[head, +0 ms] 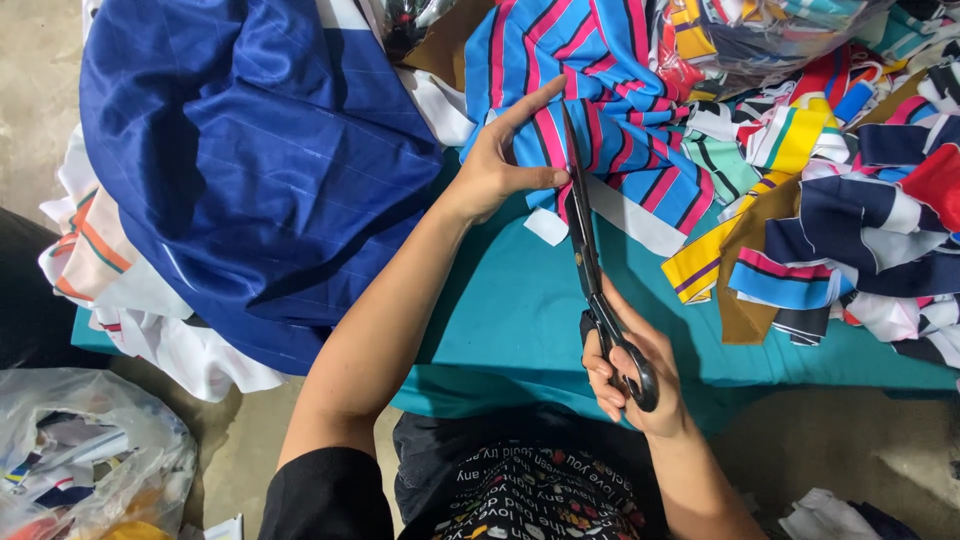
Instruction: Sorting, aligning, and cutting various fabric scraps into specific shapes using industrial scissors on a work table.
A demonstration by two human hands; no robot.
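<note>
- Right hand (632,375), nearest the body, has its fingers clamped through the black scissors (592,262) handles.
- Beyond the scissors, left hand (500,165) pins the striped fabric (610,95), fingers spread (cut barely begun, most uncut).
- Right of the scissors: scrap pile (850,220).

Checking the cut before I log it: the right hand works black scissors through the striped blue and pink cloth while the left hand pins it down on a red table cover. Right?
Not quite. The head view shows the table cover is teal, not red. The rest holds: the right hand works the black scissors through the striped blue and pink cloth, and the left hand pins it down.
</note>
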